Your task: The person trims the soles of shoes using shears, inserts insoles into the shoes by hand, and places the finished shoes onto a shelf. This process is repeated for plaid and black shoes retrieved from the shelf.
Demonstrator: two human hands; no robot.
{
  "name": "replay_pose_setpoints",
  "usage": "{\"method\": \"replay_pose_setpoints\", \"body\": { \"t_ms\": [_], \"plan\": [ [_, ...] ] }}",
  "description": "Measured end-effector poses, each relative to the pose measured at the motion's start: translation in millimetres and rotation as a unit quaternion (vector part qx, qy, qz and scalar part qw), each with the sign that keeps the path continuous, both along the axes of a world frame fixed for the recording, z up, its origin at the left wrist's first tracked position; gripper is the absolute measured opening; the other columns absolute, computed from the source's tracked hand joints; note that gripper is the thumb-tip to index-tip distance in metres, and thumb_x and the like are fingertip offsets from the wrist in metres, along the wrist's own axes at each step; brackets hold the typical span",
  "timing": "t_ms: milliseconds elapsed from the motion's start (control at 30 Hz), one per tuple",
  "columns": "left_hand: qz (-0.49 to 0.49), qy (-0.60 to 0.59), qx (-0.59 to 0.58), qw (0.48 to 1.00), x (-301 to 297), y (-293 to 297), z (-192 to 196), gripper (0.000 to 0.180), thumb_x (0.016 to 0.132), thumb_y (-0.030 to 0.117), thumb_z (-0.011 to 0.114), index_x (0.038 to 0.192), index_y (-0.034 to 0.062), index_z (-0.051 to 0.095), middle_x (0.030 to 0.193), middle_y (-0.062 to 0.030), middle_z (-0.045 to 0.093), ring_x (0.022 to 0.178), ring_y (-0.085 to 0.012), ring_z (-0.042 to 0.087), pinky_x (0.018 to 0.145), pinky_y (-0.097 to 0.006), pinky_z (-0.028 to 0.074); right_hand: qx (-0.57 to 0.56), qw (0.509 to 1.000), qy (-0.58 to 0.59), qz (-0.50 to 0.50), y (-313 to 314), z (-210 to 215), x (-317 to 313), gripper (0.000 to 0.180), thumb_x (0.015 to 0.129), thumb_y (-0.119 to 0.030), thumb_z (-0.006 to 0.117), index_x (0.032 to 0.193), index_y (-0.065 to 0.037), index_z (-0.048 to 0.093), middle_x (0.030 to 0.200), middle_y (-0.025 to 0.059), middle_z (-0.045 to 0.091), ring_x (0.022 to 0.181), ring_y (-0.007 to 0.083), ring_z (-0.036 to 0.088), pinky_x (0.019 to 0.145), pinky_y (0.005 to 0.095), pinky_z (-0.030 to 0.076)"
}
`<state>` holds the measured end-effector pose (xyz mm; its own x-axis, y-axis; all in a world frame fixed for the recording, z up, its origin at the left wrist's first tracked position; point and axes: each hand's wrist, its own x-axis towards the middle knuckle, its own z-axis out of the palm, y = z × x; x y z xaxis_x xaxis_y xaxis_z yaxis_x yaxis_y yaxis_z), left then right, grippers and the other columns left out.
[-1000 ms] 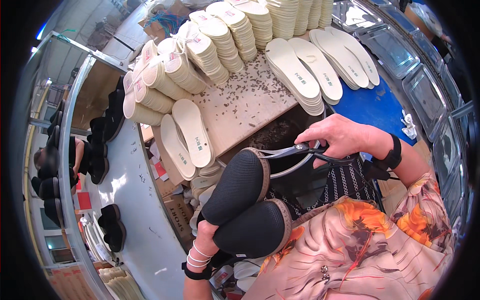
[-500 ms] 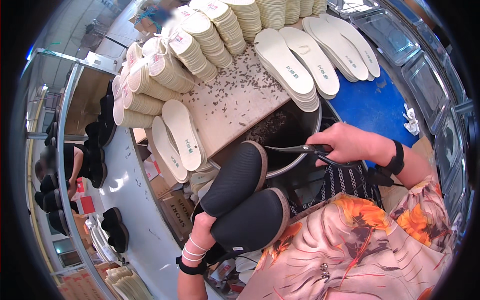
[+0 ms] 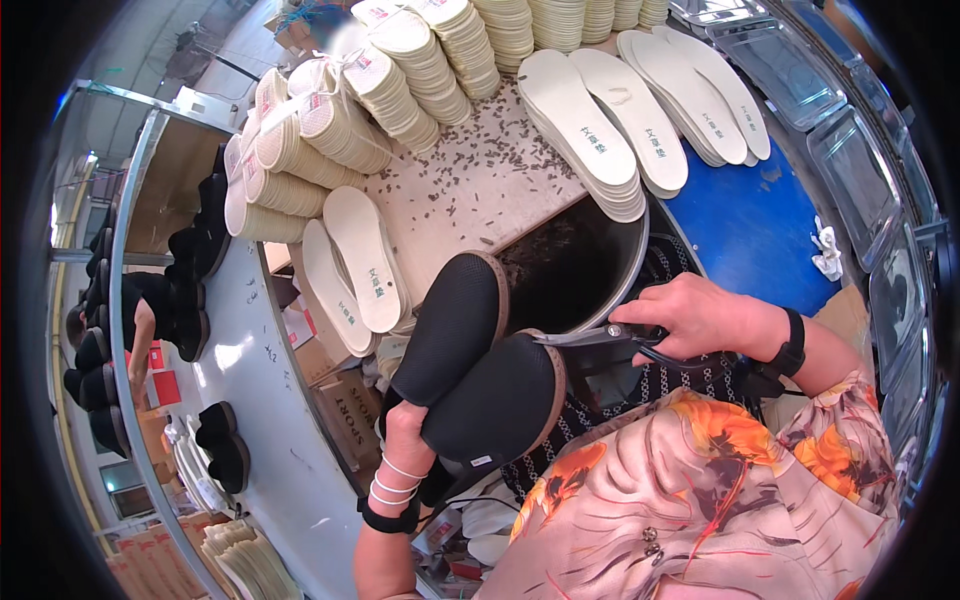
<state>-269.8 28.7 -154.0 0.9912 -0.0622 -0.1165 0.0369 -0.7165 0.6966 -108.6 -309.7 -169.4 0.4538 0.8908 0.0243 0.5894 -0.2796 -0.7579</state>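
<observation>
A pair of black cloth shoes with brown sole edges is held in my left hand [image 3: 405, 425]; one shoe [image 3: 452, 325] lies farther off, the other shoe [image 3: 495, 405] nearer my body. Most of that hand's fingers are hidden behind the shoes. My right hand [image 3: 688, 315] is closed around the handles of metal scissors [image 3: 585, 337]. Their blades point left, with the tips at the sole edge of the nearer shoe. Below the blades and beyond them stands a dark round bin [image 3: 575, 270].
Several stacks of cream insoles [image 3: 335, 130] line the table's far side, and loose white insoles [image 3: 575, 120] lie closer. Small dark scraps [image 3: 480, 180] litter the tabletop. To the right are a blue surface [image 3: 760, 240] and clear plastic trays [image 3: 850, 170]. Another person [image 3: 140, 310] stands behind the left rack.
The scissors' tips have gone from the farther shoe's edge to the nearer shoe's edge. My right hand has moved slightly down, while the shoes have shifted up and left.
</observation>
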Motion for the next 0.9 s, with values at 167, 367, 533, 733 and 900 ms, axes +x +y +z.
{"method": "replay_pose_setpoints", "body": {
  "t_ms": [167, 367, 533, 733, 900],
  "plan": [
    [0.049, -0.015, -0.038, 0.998, -1, 5, -10, 0.026, 0.074, 0.002, 0.060, 0.099, -0.0009, 0.061, 0.092, -0.0160, 0.066, 0.084, -0.0272, 0.065, 0.076, -0.033, 0.049, 0.010, 0.994, 0.106, -0.035, -15, -10, -3, 0.042, 0.070, -0.026, 0.073, 0.105, -0.007, 0.059, 0.065, 0.0080, 0.061, 0.054, 0.0223, 0.059, 0.050, 0.0308, 0.046],
    [0.303, -0.062, -0.214, 0.927, 18, 55, -83, 0.016, 0.075, 0.003, 0.061, 0.091, -0.0002, 0.062, 0.081, -0.0120, 0.065, 0.073, -0.0230, 0.062, 0.072, -0.032, 0.049, 0.001, 0.774, 0.233, -0.589, -95, -44, -5, 0.036, 0.078, -0.020, 0.065, 0.109, -0.006, 0.055, 0.059, 0.0066, 0.056, 0.040, 0.0098, 0.049, 0.037, 0.0244, 0.037],
    [0.292, -0.101, -0.200, 0.930, 1, 25, -83, 0.015, 0.076, 0.004, 0.060, 0.090, -0.0006, 0.062, 0.079, -0.0125, 0.064, 0.072, -0.0233, 0.062, 0.070, -0.032, 0.049, -0.199, 0.711, -0.143, -0.659, -237, -132, -3, 0.039, 0.076, -0.026, 0.064, 0.106, -0.003, 0.054, 0.066, 0.0150, 0.060, 0.047, 0.0248, 0.057, 0.044, 0.0331, 0.045],
    [0.293, -0.131, -0.190, 0.928, 26, 3, -74, 0.013, 0.077, 0.004, 0.059, 0.088, -0.0011, 0.062, 0.077, -0.0131, 0.064, 0.071, -0.0235, 0.061, 0.069, -0.032, 0.049, -0.334, 0.734, -0.089, -0.585, -205, -72, 20, 0.051, 0.072, -0.026, 0.064, 0.115, -0.001, 0.051, 0.080, 0.0202, 0.063, 0.077, 0.0300, 0.065, 0.069, 0.0381, 0.050],
    [0.273, -0.134, -0.186, 0.934, 32, -15, -78, 0.011, 0.077, 0.004, 0.058, 0.086, -0.0015, 0.062, 0.075, -0.0136, 0.063, 0.070, -0.0237, 0.061, 0.067, -0.032, 0.049, -0.063, 0.893, 0.301, -0.329, -38, 10, 14, 0.053, 0.075, -0.023, 0.067, 0.122, -0.007, 0.050, 0.085, 0.0090, 0.063, 0.067, 0.0157, 0.060, 0.056, 0.0245, 0.048]
  ]
}}
